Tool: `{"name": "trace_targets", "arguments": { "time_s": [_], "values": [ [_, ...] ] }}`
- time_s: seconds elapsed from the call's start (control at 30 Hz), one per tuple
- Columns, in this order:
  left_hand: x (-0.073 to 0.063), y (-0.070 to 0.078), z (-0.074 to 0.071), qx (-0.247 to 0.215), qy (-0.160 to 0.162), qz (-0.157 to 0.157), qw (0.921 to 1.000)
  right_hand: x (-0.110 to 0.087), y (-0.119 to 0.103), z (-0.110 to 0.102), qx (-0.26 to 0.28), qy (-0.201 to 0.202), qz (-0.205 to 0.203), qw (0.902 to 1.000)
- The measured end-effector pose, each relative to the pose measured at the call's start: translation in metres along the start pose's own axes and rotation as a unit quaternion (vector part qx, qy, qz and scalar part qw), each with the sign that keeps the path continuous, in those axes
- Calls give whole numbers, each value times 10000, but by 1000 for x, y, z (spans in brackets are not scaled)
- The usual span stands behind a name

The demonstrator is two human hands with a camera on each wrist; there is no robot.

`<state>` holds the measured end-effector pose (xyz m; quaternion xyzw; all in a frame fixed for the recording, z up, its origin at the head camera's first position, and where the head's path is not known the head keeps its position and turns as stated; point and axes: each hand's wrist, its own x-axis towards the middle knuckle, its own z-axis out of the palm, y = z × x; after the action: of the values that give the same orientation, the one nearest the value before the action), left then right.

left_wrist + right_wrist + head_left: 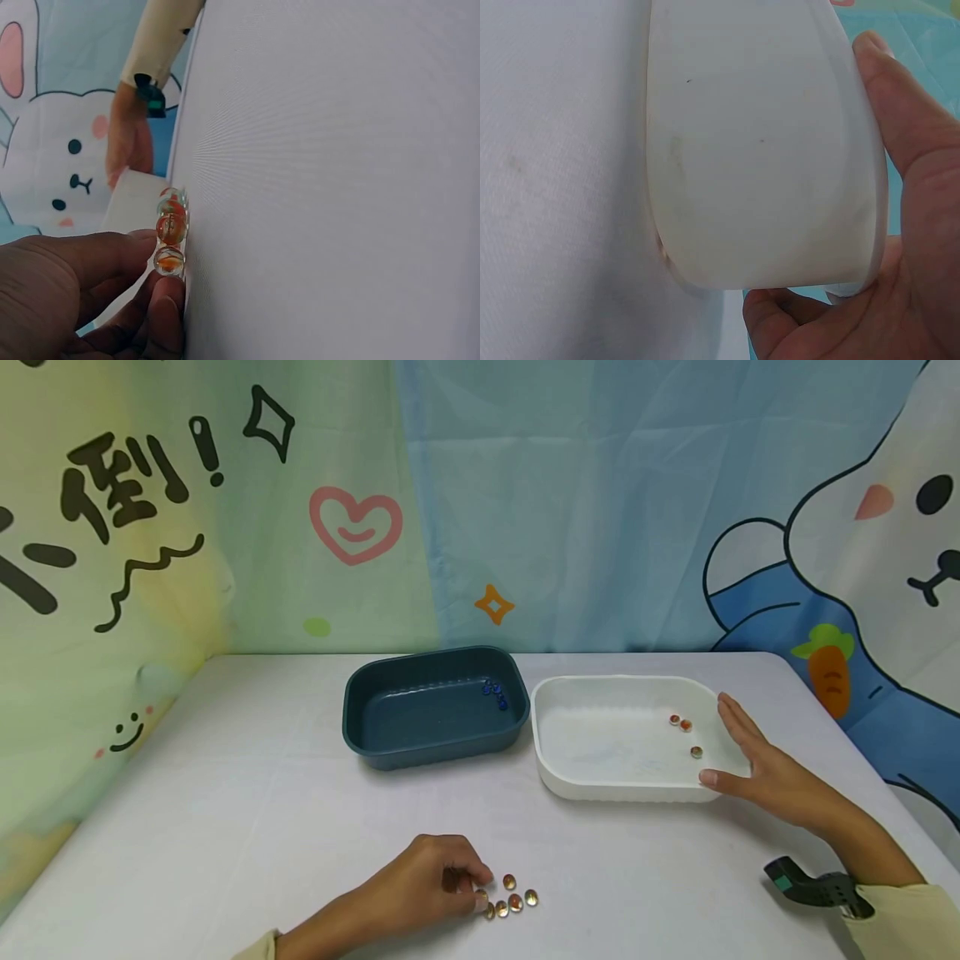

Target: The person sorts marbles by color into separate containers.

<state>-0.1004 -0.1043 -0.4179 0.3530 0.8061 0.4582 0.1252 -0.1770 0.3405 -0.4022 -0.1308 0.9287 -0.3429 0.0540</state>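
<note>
My left hand (442,881) is low over the white cloth, thumb and fingers bent together. They pinch a clear glass marble with an orange swirl (169,261). Several more such marbles (516,902) lie just right of the fingertips. At the right, my right hand (765,768) holds the near right corner of a white tray (600,792). Its thumb rests at the front rim and the other fingers lie along the right end. Inside that tray are three reddish and amber marbles (686,725); the right wrist view shows only its outer wall (765,172).
A dark teal tray (431,760) stands just left of the white one, with several small blue pieces (495,692) in its right part. Behind the white-covered table (225,802) hangs a printed curtain (570,510). A dark wrist device (817,887) sits by the right cuff.
</note>
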Motion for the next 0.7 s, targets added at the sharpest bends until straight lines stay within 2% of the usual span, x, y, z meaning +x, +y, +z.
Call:
{"name": "trace_targets", "arguments": {
  "time_s": [0.13, 0.37, 0.6, 0.7],
  "values": [
    [1, 0, 0, 94, -46, 25, 9999, 0, -1, 0, -2, 11, -2, 10000],
    [3, 4, -2, 248, -133, -278, 9992, -1, 0, 1, 28, 35, 14, 10000],
    [3, 4, -2, 405, -218, -194, 9988, 0, 0, 1, 28, 35, 7, 10000],
    [2, 5, -3, 509, -136, -200, 9984, 0, 0, 0, 29, 30, 7, 10000]
  ]
}}
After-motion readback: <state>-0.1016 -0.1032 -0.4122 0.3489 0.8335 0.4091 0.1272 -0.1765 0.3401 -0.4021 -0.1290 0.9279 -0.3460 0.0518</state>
